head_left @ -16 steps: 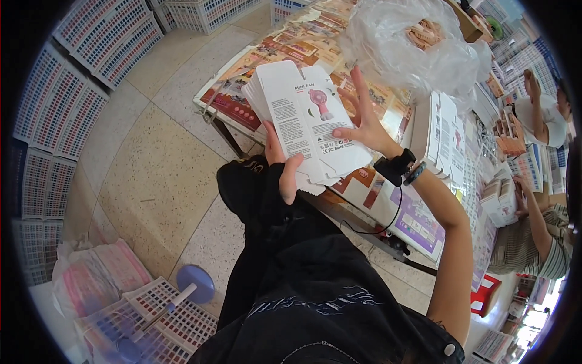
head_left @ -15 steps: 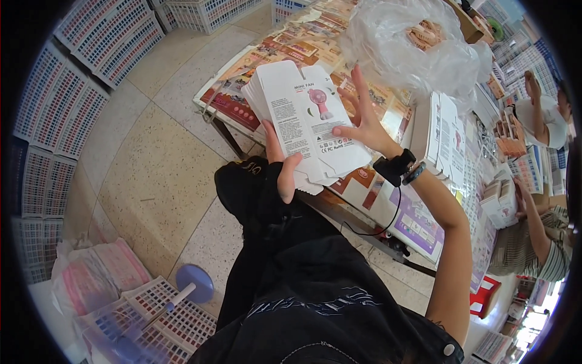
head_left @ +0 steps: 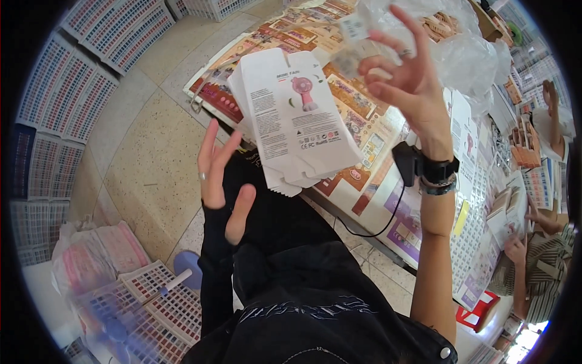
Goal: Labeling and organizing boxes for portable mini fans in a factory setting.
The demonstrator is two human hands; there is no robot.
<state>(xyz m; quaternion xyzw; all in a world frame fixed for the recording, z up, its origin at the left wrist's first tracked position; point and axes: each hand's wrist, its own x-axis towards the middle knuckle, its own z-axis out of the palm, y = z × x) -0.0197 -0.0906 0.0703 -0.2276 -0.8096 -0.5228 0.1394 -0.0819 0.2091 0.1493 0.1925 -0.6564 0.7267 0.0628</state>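
Note:
A fanned stack of flat white mini fan boxes, with a pink fan printed on top, lies at the table's near edge, its lower end overhanging. Left of the stack, apart from it, my left hand is open with thumb and fingers spread. My right hand is raised over the table to the right of the stack. Its thumb and forefinger are bent together by a small clear sheet with grey-green printed patches, which seems held in the fingers. Blur hides the exact grip.
Another pile of flat boxes stands behind my right wrist, near a clear plastic bag. A black cable hangs from my wrist device. White crates line the left, and a pink package lies lower left. Co-workers handle boxes at right.
My left hand has let go of the stack and drawn back left. My right hand has lifted off the top box, up and right, and the small sheet now shows beside its fingers.

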